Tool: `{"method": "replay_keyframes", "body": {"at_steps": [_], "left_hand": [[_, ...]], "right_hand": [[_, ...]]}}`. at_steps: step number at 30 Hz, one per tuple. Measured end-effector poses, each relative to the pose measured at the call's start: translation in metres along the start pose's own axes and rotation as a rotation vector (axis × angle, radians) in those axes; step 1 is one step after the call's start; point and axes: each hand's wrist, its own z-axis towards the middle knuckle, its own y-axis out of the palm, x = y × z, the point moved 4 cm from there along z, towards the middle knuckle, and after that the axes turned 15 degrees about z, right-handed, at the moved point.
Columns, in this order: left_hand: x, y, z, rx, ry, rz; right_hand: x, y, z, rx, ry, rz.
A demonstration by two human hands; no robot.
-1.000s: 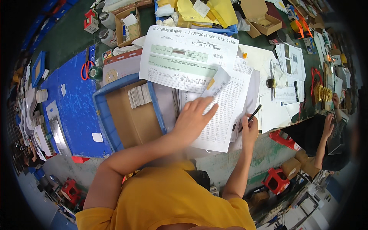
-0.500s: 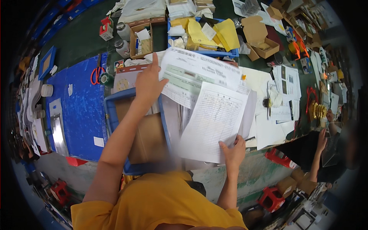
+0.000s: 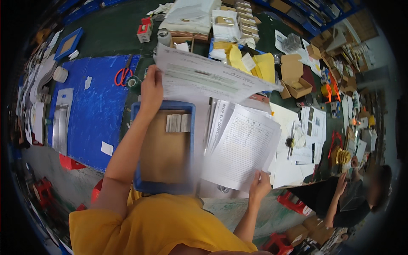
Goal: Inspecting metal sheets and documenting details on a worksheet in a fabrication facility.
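My left hand [image 3: 152, 87] grips the left edge of a large printed sheet [image 3: 204, 76] with a pale green band. The sheet is raised and bowed over the far part of the table. My right hand [image 3: 259, 186] pinches the lower right corner of a white form [image 3: 240, 148] ruled with rows. Beneath that form lie more loose papers [image 3: 217, 121], partly covered. Left of the papers stands a blue plastic bin [image 3: 192, 146] with a brown cardboard bottom. A bundle of thin, pale pieces [image 3: 178, 123] sits inside the bin near its far right corner.
A blue work mat [image 3: 91, 114] with red-handled scissors [image 3: 124, 76] covers the left side. Beyond the papers are yellow envelopes [image 3: 238, 59] and an open cardboard box [image 3: 299, 87]. Papers [image 3: 312, 123] spread rightward. Another person [image 3: 357, 195] works at far right, near red stools [image 3: 293, 204].
The left hand has gone from pointing over the printed sheet to gripping and lifting its left edge. More of the bin and the papers beneath now shows. The right hand stays at the form's corner.
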Motion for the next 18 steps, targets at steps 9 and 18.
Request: {"method": "replay_keyframes", "body": {"at_steps": [9, 18], "left_hand": [[-0.131, -0.089, -0.018, 0.095, -0.335, -0.196], [-0.157, -0.191, -0.132, 0.210, -0.629, -0.329]], "right_hand": [[-0.001, -0.003, 0.052, 0.110, 0.052, 0.809], [-0.038, 0.103, 0.189, -0.119, 0.155, 1.414]]}}
